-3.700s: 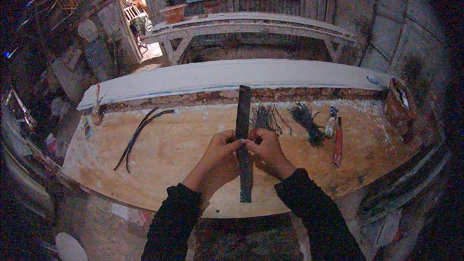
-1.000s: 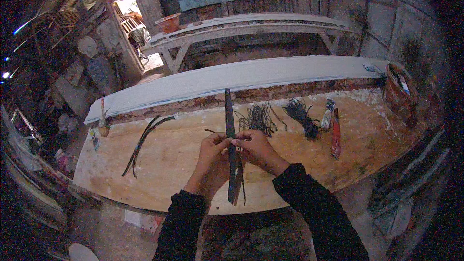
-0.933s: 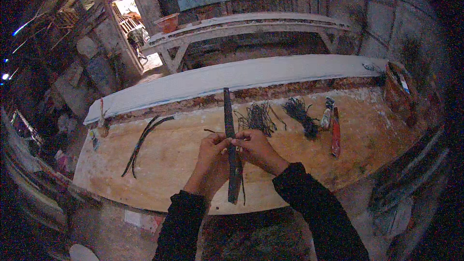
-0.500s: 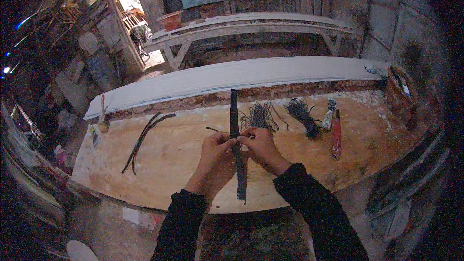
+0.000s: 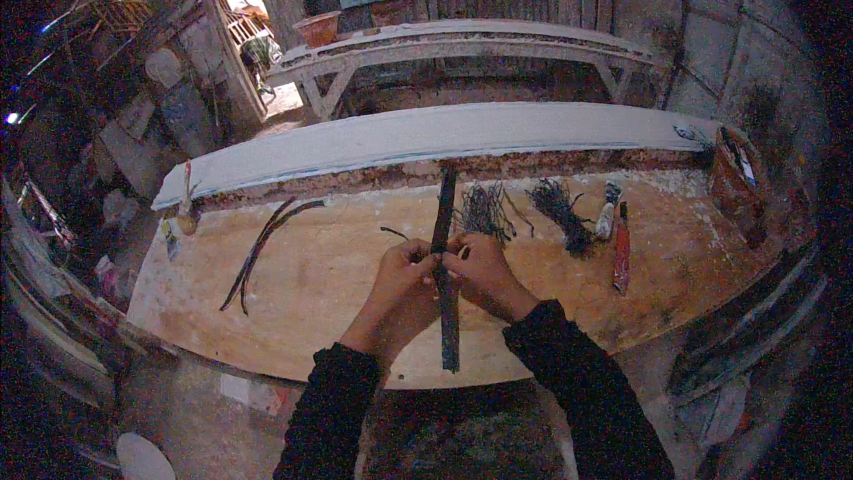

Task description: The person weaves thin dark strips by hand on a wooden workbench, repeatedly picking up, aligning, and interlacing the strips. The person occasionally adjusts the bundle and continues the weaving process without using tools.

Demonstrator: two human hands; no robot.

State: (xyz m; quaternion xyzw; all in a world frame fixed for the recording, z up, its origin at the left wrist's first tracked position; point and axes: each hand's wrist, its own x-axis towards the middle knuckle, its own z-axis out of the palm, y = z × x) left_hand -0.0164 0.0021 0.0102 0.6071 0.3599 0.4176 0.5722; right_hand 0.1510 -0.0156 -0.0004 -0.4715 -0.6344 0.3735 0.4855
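Observation:
Both my hands meet over the front middle of a wooden tabletop [image 5: 320,311], pinching a long flat black strip [image 5: 446,204] near its middle. My left hand [image 5: 400,289] is closed on its left side, and my right hand [image 5: 487,274] grips it from the right. The strip's far end reaches the back edge of the wood; its near end hangs close to the front edge. Just beyond my hands lies a bundle of thin dark cords [image 5: 485,210]. A second tied bundle [image 5: 562,213] rests to its right. The fingertips partly hide the middle of the strip.
Thin black strips [image 5: 258,258] lie on the left. A red-handled tool [image 5: 621,253] and a whitish wrapped piece [image 5: 607,213] sit on the right. A long white board [image 5: 426,135] runs along the back. A brown container [image 5: 736,178] stands at the back right corner, a brush [image 5: 187,209] at the left.
The strip's far end has tilted slightly to the right and its near end has shifted a little right. Both hands keep their pinch on it. The view has shifted slightly.

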